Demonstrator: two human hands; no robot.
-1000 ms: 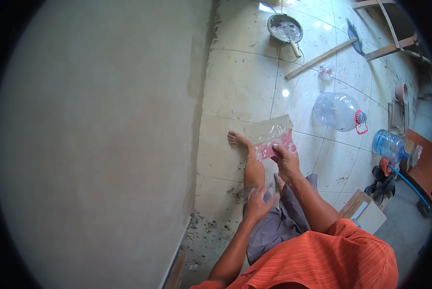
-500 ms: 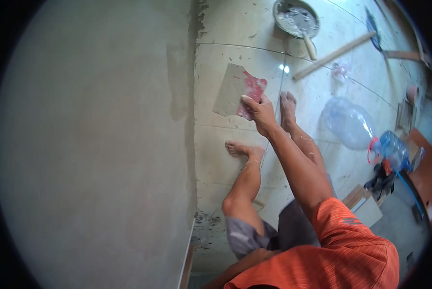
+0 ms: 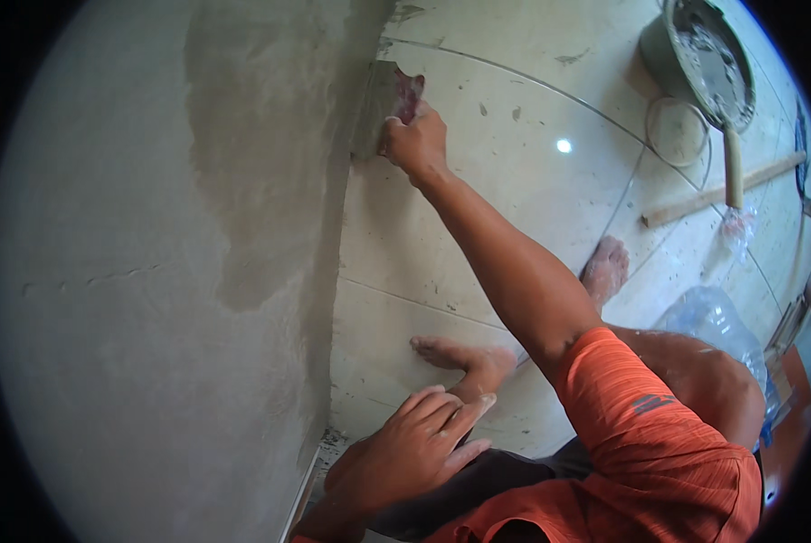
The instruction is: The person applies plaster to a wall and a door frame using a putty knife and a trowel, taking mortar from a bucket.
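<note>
My right hand (image 3: 415, 142) is closed on a wide flat scraper with a red grip (image 3: 409, 94) and a grey blade (image 3: 377, 107). The scraper is low at the foot of the plastered wall (image 3: 125, 362), its blade close along the edge where wall and floor tiles meet; whether it touches cannot be made out. A darker, damp-looking patch (image 3: 251, 136) covers part of the wall beside it. My left hand (image 3: 428, 436) lies over my bent left knee, fingers stretched out and holding nothing.
At the far right stands a grey-green bucket (image 3: 663, 68) with wet grey paste inside and a pale handle (image 3: 733, 172) sticking out toward me. A wooden strip (image 3: 686, 206) lies on the tiled floor near it. Clear plastic (image 3: 717, 321) sits beyond my right knee.
I have bent lower and nearer the wall. The right hand has carried the scraper leftward to the wall's foot. The left hand has come into view over my knee.
</note>
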